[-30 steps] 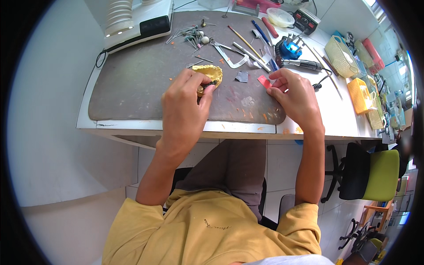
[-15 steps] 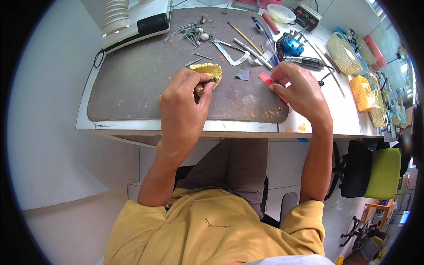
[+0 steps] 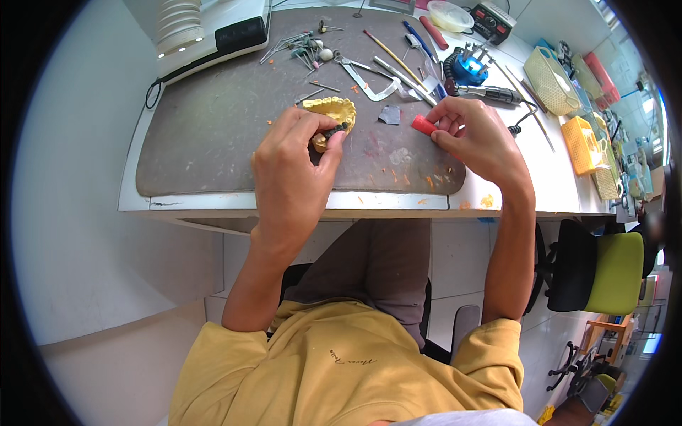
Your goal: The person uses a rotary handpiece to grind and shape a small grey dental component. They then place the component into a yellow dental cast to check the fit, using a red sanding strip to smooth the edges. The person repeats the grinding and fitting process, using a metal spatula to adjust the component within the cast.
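Observation:
A yellow dental cast (image 3: 339, 106) with a row of teeth stands on the grey mat. My left hand (image 3: 291, 153) is at its near side, thumb and fingers pinching a small dark, bumpy piece (image 3: 337, 130) against or just over the cast; whether the fingers also grip the cast is hidden. To the right, my right hand (image 3: 479, 135) pinches a red strip (image 3: 424, 125) that looks curled, just above the mat. The part of the strip inside the fingers is hidden. Between the hands lies a small grey sheet (image 3: 389, 115).
Behind the cast lie several rotary burs (image 3: 309, 53) and a metal caliper (image 3: 362, 78). Pencils and a knife-like tool lie beyond. A blue bur stand (image 3: 470, 67) and a handpiece (image 3: 490, 94) are at the right, near woven baskets (image 3: 553, 84). A white suction unit (image 3: 206, 50) stands far left.
The red strip, flat and stretched under my right hand before, is now curled and lifted in its fingers. My left hand stays at the cast with the dark piece.

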`<state>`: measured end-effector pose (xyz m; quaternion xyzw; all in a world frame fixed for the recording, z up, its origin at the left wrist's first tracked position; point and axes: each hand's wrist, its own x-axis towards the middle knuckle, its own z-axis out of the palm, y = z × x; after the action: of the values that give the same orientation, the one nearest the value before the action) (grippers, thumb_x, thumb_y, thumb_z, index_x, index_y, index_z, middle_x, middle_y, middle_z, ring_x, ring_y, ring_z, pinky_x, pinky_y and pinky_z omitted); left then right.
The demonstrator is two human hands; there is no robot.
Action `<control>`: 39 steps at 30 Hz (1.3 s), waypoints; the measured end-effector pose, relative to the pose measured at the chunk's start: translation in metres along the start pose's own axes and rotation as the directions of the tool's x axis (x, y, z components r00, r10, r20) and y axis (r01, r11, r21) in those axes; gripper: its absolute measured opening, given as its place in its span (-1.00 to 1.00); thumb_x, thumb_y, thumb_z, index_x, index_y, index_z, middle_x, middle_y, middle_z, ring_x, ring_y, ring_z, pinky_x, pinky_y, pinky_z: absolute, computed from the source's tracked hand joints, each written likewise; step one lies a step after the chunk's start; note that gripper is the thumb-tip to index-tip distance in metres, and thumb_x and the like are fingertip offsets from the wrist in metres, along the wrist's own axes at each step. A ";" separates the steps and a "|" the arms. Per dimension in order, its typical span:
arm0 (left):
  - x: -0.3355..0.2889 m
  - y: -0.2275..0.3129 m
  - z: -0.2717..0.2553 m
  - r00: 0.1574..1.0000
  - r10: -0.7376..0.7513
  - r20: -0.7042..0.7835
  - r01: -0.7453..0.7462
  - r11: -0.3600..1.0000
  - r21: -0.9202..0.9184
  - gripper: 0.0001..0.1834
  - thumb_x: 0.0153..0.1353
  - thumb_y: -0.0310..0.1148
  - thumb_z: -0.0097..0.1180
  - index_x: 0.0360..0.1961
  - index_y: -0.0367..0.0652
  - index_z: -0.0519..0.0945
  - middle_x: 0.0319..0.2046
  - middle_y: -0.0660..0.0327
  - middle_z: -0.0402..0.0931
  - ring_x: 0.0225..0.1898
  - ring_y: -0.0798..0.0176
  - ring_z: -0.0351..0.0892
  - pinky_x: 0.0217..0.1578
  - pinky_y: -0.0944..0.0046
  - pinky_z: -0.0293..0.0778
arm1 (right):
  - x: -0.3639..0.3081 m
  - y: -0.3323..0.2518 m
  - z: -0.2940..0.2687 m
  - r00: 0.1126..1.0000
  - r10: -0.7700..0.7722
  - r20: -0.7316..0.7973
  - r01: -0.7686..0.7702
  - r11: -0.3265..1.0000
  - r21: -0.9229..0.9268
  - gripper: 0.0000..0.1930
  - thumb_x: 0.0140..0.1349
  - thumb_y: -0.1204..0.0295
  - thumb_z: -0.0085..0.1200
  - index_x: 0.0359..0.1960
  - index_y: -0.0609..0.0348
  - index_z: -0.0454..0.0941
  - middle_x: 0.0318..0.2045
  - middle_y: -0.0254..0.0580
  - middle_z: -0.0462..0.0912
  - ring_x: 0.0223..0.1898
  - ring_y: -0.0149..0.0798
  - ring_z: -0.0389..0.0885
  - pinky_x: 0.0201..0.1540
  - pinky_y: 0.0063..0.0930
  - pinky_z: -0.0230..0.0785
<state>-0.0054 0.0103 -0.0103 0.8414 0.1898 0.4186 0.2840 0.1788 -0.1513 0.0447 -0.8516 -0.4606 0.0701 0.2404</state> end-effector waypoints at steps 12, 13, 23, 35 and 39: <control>0.001 0.005 -0.002 0.999 -0.021 0.027 0.019 0.999 0.039 -0.85 0.12 -0.54 0.31 -0.26 -0.29 0.66 -0.31 0.15 0.62 -0.39 0.26 0.62 -0.27 0.32 0.52 | -0.015 -0.042 0.034 0.989 -0.030 -0.148 0.107 0.832 0.545 -0.88 0.16 0.50 0.24 -0.31 0.28 0.63 -0.48 -0.23 0.66 -0.45 -0.42 0.62 -0.30 -0.55 0.48; 0.001 0.005 -0.001 0.999 -0.027 0.032 0.025 0.999 0.041 -0.84 0.12 -0.53 0.31 -0.25 -0.29 0.65 -0.31 0.15 0.62 -0.39 0.26 0.61 -0.27 0.32 0.52 | -0.017 -0.046 0.039 0.983 -0.049 -0.180 0.133 0.859 0.495 -0.88 0.14 0.50 0.24 -0.31 0.28 0.64 -0.47 -0.14 0.68 -0.46 -0.30 0.67 -0.31 -0.49 0.51; 0.001 0.006 -0.001 1.000 -0.005 0.020 0.004 1.000 0.024 -0.85 0.10 -0.51 0.30 -0.29 -0.25 0.63 -0.34 0.11 0.56 -0.38 0.09 0.62 -0.33 0.19 0.52 | -0.011 -0.048 0.060 0.947 -0.155 -0.280 0.248 0.909 0.336 -0.86 0.09 0.49 0.24 -0.31 0.24 0.66 -0.43 -0.03 0.71 -0.40 -0.07 0.71 -0.29 -0.33 0.52; 0.001 0.005 -0.002 1.000 -0.002 0.024 0.003 1.000 -0.014 -0.85 0.10 -0.52 0.30 -0.27 -0.25 0.66 -0.34 0.12 0.58 -0.39 0.14 0.61 -0.33 0.22 0.51 | -0.009 -0.047 0.064 0.946 -0.164 -0.278 0.244 0.928 0.282 -0.86 0.18 0.50 0.23 -0.24 0.27 0.67 -0.41 -0.18 0.73 -0.38 -0.37 0.69 -0.28 -0.53 0.53; 0.002 0.005 -0.002 1.000 0.005 0.026 -0.005 1.000 -0.006 -0.84 0.10 -0.52 0.31 -0.27 -0.25 0.66 -0.33 0.12 0.58 -0.38 0.13 0.62 -0.33 0.22 0.51 | -0.009 -0.048 0.065 0.944 -0.163 -0.286 0.251 0.918 0.307 -0.86 0.18 0.50 0.23 -0.23 0.26 0.67 -0.41 -0.18 0.73 -0.39 -0.38 0.69 -0.28 -0.54 0.53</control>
<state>-0.0059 0.0083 -0.0047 0.8466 0.1828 0.4087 0.2878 0.1160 -0.1141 0.0098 -0.7453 -0.4952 0.0124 0.4463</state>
